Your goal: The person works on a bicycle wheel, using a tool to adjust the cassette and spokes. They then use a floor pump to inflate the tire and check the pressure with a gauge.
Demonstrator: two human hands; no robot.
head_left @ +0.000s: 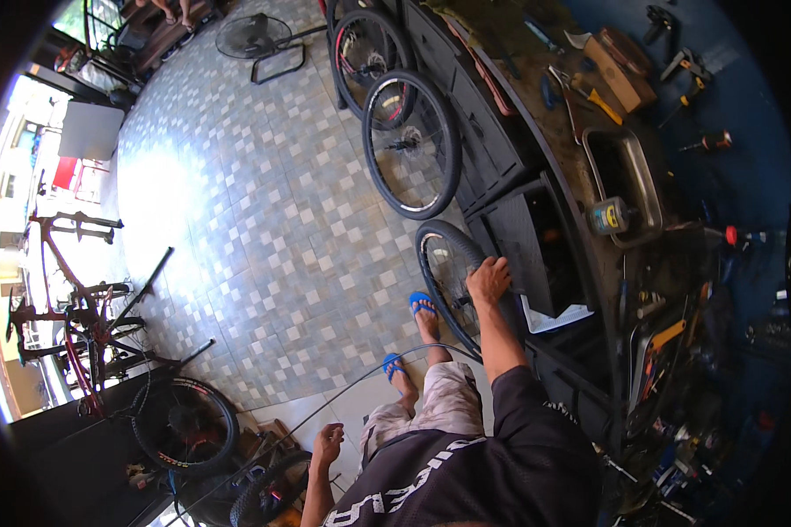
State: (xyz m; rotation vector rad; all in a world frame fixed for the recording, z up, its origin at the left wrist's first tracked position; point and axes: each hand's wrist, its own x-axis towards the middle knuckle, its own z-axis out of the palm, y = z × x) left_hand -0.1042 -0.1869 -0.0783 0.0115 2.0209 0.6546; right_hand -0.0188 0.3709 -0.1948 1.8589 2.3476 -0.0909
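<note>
While the person stands on the checked grey-and-white tiled floor (264, 202), the red tubular bicycle frame (70, 299) sits at that floor's left edge, with a black knobbly rubber tyre on a spoked wheel (185, 426) near its lower-left corner. Left hand (328, 442): arm bent low, fingers curled closed around a thin grey curved rod (360, 373). Right hand (489, 279): arm stretched forward, fingers closed over the top of a black round rubber-tyred wheel (448, 277) standing upright on the floor against the dark wooden workbench (536, 132).
</note>
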